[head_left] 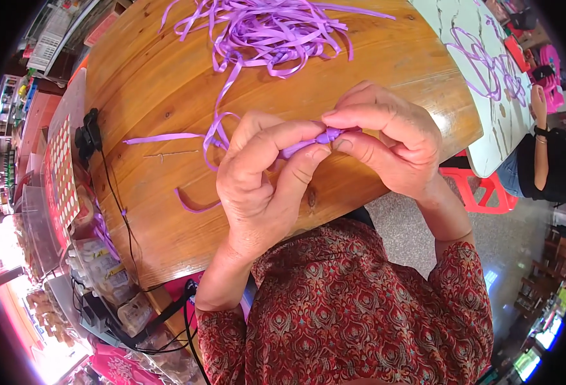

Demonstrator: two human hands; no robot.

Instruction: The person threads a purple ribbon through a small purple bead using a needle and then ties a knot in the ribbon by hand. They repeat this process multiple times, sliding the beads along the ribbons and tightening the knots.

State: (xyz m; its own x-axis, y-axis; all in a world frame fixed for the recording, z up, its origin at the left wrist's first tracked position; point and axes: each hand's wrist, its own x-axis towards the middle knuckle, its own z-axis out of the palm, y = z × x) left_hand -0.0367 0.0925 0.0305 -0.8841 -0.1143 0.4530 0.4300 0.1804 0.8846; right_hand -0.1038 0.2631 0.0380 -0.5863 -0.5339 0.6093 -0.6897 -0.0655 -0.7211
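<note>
Both hands meet above the wooden table [187,102], pinching a knotted purple ribbon [326,136] between them. My left hand [264,176] grips the ribbon on the left of the knot with thumb and forefinger. On the knot's right side, the thumb and forefinger of my right hand [392,138] are closed on the same ribbon. Loose lengths of purple ribbon [161,137] lie on the wood to the left of my left hand, partly behind it. Farther back rests a big tangled heap of purple ribbon [270,32].
A thin wire-like piece [171,154] lies on the table. Along its left edge are a black cable [113,179] and a dotted sheet [65,173]. At right stands a marble-patterned table [498,138] with more ribbon, a red stool [482,192] and another person's arm [540,154].
</note>
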